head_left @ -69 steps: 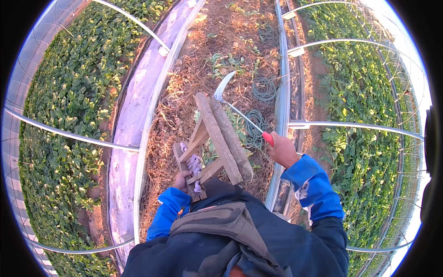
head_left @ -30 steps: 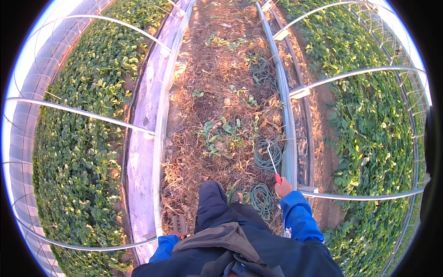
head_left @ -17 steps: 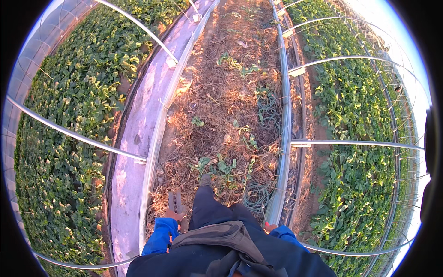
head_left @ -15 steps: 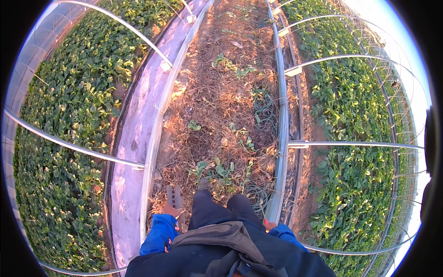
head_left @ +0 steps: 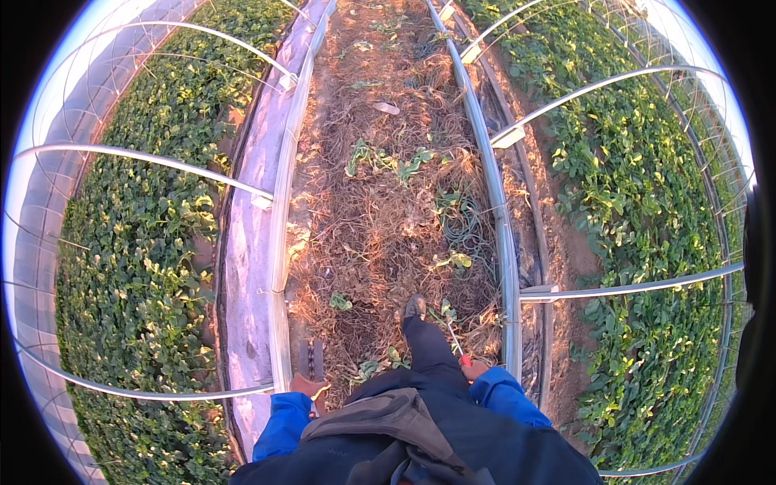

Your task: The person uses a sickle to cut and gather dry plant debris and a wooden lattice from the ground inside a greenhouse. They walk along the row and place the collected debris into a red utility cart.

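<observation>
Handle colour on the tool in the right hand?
The handle is red; best seen in the head view.

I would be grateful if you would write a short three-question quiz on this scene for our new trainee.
1. True or false: the left hand grips a wooden frame.

2. Choose one: what colour is the handle in the right hand?
A) green
B) red
C) white

3. Put these in order, nearest to the person's body first: the green coil, the shoe, the handle.

Key:
1. True.
2. B.
3. The handle, the shoe, the green coil.
</observation>
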